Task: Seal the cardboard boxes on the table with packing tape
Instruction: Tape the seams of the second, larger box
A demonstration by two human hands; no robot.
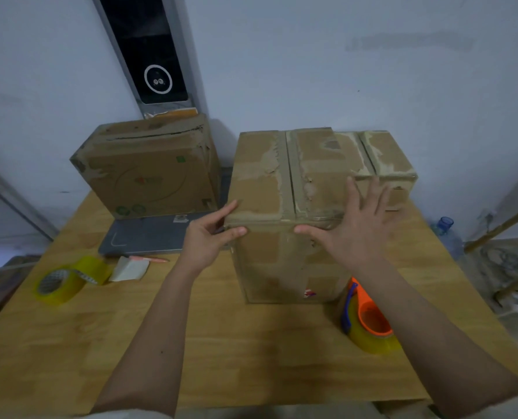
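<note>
Over on the left of the wooden table (251, 343) lies a yellow roll of packing tape (67, 282), and mid-table stands a tall, scuffed brown cardboard box (281, 189) with torn paper patches and tape along its top seam. The left hand (209, 237) pinches the box's near top edge, while the right hand (354, 225) spreads its fingers flat over that edge; just right sits an orange tape dispenser (369, 322).

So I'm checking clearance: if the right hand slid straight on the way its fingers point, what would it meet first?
Probably nothing at once: the right hand points away over the front box's top. Beyond lies the rear box, though depth is unclear.
</note>
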